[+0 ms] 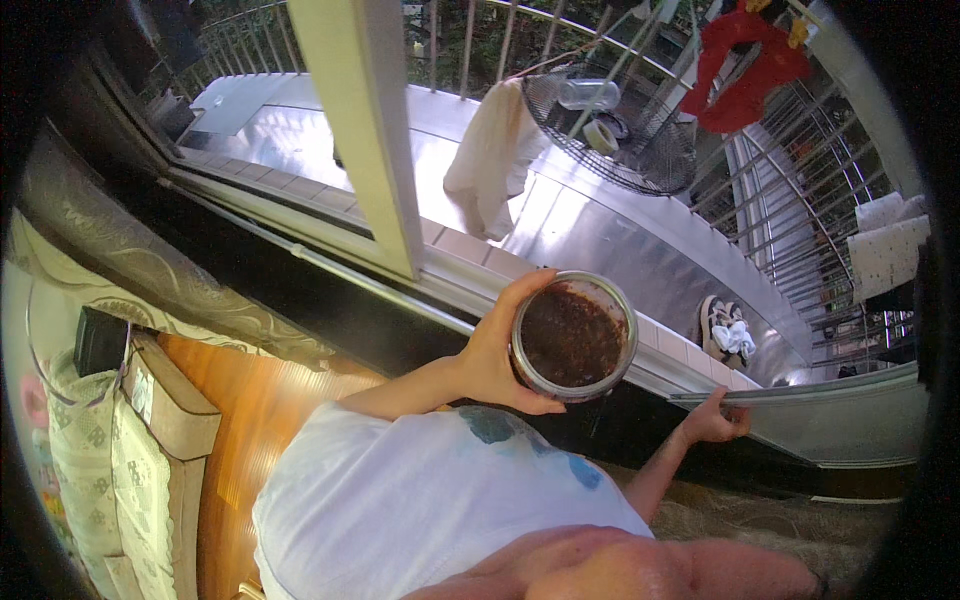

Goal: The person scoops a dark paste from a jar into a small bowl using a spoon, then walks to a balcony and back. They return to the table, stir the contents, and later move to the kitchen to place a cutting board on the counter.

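My left hand (pixel 491 352) is wrapped around an open glass jar (pixel 630 352) with a metal rim, held up in front of my chest. Dark brown, moist, lumpy contents (pixel 574 334) fill much of it as seen from above; I cannot tell what they are. To the right and lower, my right hand (pixel 716 418) grips the edge of a window sash frame (pixel 795 396), some fingers hidden behind it. Below both hands is my white shirt (pixel 420 495) with blue-green patches.
Beyond the window sill, a metal-floored ledge (pixel 615 232) is enclosed by a barred railing (pixel 795 195). A hanging wire basket (pixel 637 169) holds a clear container and a tape roll. Also there are a cream cloth (pixel 491 161), red cloth (pixel 742 71) and shoes (pixel 724 330). A sofa (pixel 150 465) stands left.
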A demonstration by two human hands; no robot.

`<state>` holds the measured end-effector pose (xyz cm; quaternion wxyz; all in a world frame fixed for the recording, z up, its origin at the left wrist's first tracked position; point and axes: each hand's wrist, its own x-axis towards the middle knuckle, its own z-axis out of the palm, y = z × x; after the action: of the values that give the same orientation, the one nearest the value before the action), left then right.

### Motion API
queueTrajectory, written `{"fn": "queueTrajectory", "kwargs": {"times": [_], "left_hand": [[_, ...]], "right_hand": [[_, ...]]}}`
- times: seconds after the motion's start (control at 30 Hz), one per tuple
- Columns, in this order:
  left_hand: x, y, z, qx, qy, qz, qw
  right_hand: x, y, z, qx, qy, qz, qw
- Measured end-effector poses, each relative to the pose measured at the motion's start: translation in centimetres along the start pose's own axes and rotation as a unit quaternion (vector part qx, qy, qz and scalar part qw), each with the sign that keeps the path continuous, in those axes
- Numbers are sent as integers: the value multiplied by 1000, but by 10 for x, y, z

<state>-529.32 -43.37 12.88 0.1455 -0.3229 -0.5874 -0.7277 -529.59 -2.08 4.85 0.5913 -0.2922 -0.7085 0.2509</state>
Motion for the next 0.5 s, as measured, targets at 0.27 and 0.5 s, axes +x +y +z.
{"fn": "queueTrajectory", "kwargs": {"times": [0.27,0.5], "left_hand": [[-32,40,-63,6,43,27,999],[-52,68,-116,63,74,32,995]], "right_hand": [[-92,-107,0,2,-64,-28,998],[-167,-181,-1,186,-161,-66,967]]}}
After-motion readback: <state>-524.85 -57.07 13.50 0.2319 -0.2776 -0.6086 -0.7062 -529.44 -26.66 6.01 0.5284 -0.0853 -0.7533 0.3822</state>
